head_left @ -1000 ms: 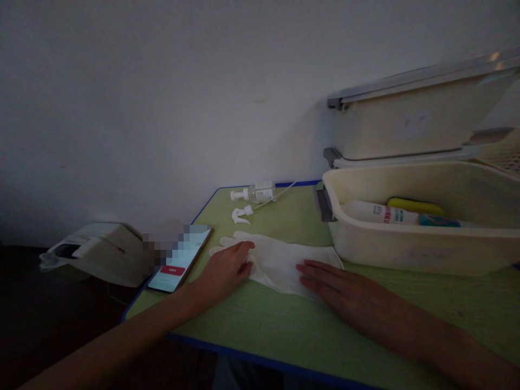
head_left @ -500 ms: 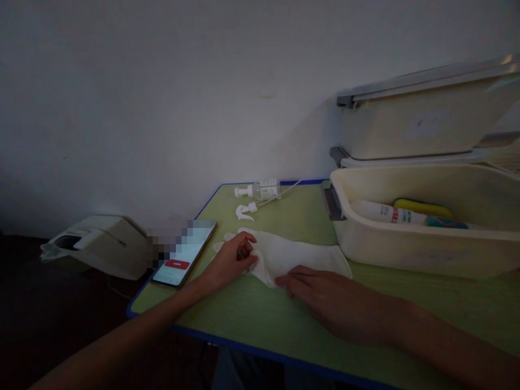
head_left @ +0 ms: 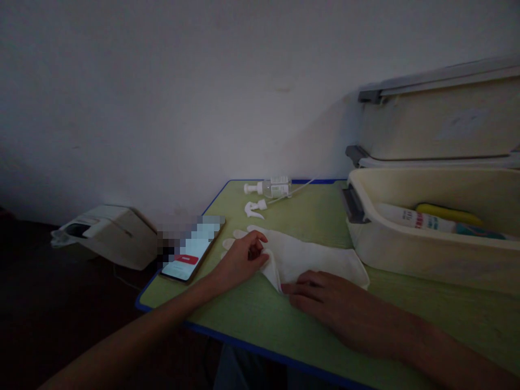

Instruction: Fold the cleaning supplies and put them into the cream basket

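A white glove [head_left: 320,257] lies flat across the green table, its fingers toward the left and its cuff toward the right. My left hand [head_left: 246,257] rests over the finger end, with thumb and index finger closed on a raised fold of the glove. Lower down, the fingertips of my right hand [head_left: 331,303] close on the pointed near end of that fold. The right thumb is mostly hidden beneath the hand. Part of the glove's finger end is covered by my left hand.
A phone [head_left: 190,260] lies at the table's left edge. Behind the glove are a pump bottle [head_left: 278,187] on its side and a white spray nozzle [head_left: 255,207] with a tube. An opened cream bin [head_left: 418,260] on the right holds a white tube [head_left: 406,216] and a yellow item [head_left: 450,212].
The whole view has shifted, so the table and its things appear farther right. Both hands stay at the glove, and the fingers of my right hand have spread slightly.
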A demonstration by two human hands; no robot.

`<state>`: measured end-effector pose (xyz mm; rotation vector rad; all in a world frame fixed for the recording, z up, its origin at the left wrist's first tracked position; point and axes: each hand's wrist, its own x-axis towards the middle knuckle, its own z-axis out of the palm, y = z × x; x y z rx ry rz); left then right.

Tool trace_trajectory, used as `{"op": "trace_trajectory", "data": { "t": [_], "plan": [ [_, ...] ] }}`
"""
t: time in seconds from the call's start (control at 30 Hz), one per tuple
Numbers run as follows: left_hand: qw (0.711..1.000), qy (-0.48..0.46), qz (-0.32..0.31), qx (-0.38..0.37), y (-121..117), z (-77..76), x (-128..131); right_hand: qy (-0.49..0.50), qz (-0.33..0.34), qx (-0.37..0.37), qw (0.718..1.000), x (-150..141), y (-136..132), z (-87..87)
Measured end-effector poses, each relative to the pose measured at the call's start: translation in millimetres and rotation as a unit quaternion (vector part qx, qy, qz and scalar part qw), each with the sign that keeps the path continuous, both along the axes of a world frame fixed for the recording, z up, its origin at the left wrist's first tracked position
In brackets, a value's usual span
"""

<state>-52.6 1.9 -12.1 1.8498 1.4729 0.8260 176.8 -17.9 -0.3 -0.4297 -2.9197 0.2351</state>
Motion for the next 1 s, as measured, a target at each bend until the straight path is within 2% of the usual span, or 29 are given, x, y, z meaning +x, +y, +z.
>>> {"op": "trace_trajectory", "data": {
  "t": [0.1,0.2,0.27,0.37,0.47,0.6,0.7,0.9,1.0],
  "plan": [
    [0.998,0.054,0.006,0.017,-2.3,-0.6,1.2,0.007,-0.005,0.015,1.000,-0.2,-1.1,-2.1],
    [0.984,0.138,-0.011,0.109,-6.3,-1.7,2.4,0.012,-0.009,0.025,1.000,0.3,-1.6,-3.2],
    [0.968,0.177,-0.051,0.169,-9.5,-2.5,2.8,0.013,-0.007,0.032,0.999,0.7,-1.8,-3.4],
    [0.937,0.240,-0.100,0.233,-16.0,-3.8,2.8,0.014,-0.007,0.045,0.999,1.2,-2.0,-4.4],
    [0.892,0.327,-0.122,0.287,-27.3,-5.4,2.8,0.021,-0.011,0.060,0.998,1.4,-2.1,-8.0],
    [0.842,0.438,-0.124,0.289,-49.5,-9.1,4.2,0.037,-0.013,0.079,0.996,1.4,-1.9,-13.7],
    [0.842,0.463,-0.113,0.252,-64.0,-10.5,5.7,0.048,-0.011,0.086,0.995,1.5,-1.9,-15.6],
    [0.879,0.415,-0.096,0.216,-72.0,-7.8,2.7,0.035,-0.007,0.077,0.996,1.6,-1.9,-15.2],
    [0.872,0.415,-0.114,0.234,-71.7,-7.1,0.9,0.038,-0.011,0.083,0.996,1.6,-1.9,-15.1]
  ]
}}
